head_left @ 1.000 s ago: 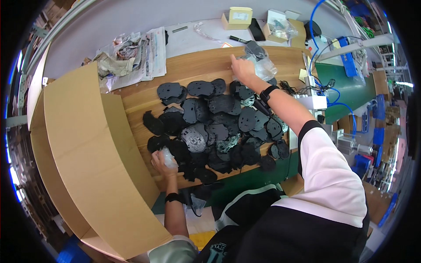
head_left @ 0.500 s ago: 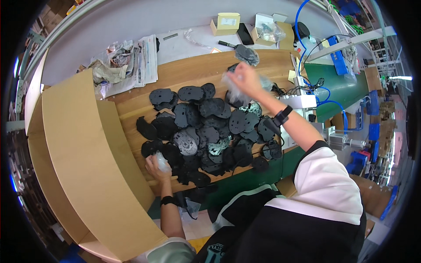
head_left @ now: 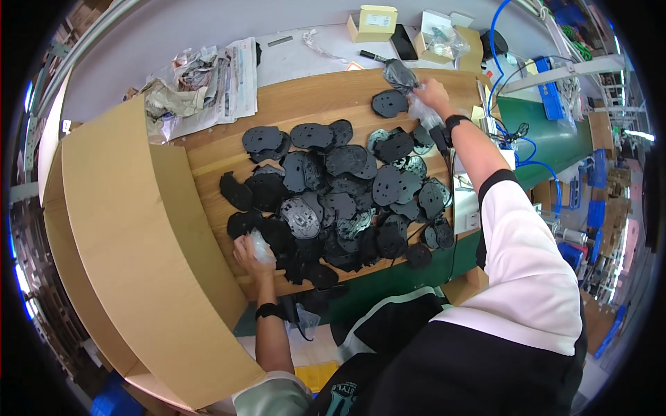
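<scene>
Many black moulded plastic plates, curved and dotted with holes, lie in an overlapping heap on the wooden tabletop. My left hand rests at the heap's near left edge, its fingers closed around a crumpled clear plastic bag. At the far right, my right hand grips another clear plastic bag, which hangs below the fingers. Right beside those fingers is a dark grey item in clear wrap. A single black plate lies just left of the right hand.
A large open cardboard box stands along the left side. Newspapers and crumpled paper lie at the back left. Small boxes, a phone and a marker sit along the back. Blue hoses run at the right.
My right hand has moved away from me and to the right with its plastic bag, uncovering plates beneath. My left hand has stayed at the heap's edge; the view has shifted slightly.
</scene>
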A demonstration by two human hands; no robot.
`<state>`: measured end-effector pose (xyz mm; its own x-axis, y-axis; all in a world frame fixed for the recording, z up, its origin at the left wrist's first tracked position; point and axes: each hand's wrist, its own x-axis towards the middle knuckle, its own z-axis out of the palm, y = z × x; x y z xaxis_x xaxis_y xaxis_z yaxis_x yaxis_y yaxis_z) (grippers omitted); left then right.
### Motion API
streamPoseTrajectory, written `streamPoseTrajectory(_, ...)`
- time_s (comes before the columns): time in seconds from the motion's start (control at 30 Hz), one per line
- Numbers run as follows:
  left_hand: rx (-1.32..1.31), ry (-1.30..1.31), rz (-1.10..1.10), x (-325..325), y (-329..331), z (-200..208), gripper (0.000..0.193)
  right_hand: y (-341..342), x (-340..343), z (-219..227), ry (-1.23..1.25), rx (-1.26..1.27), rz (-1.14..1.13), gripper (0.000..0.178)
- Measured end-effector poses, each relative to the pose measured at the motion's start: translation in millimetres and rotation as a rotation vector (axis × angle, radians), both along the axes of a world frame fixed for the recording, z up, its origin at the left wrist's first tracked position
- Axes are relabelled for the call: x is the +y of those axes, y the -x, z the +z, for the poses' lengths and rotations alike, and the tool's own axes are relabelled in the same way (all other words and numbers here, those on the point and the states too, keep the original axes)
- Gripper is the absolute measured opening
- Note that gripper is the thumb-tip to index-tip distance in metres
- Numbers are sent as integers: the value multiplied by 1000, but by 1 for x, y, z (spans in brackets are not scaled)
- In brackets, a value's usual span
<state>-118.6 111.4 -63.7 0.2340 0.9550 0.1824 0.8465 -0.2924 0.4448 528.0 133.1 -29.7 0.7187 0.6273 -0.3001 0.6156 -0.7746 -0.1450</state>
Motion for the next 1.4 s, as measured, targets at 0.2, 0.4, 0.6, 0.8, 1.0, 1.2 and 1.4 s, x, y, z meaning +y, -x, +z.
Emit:
streamPoseTrajectory(0.2, -6, 57, -25, -1, -4, 9, 37, 18, -26, 3, -91, -83, -10, 37)
streamPoseTrajectory(0.4, 9, 18, -25, -3, -1, 11, 33, 75, -60, 46, -440, 197, 128, 26)
streamPoseTrajectory(0.6, -72, 2, -60, -5, 9, 2, 37, 144, -146, 116, -571, 425, -30, 23)
streamPoseTrajectory(0.8, -369, 43, 30, 0, 9, 9, 32, 159, -237, 145, -1008, 1486, -588, 22)
streamPoseTrajectory(1.0, -426, -8, 59, -16, 15, 47, 37, 216, -284, 163, -1099, 1556, -455, 23)
streamPoseTrajectory(1.2, -674, 203, 124, -64, -1, 119, 37, 282, -301, 193, -1364, 1885, -435, 40)
streamPoseTrajectory(1.4, -872, 401, -124, -155, -36, 211, 34, 313, -317, 161, -1284, 2029, -636, 41)
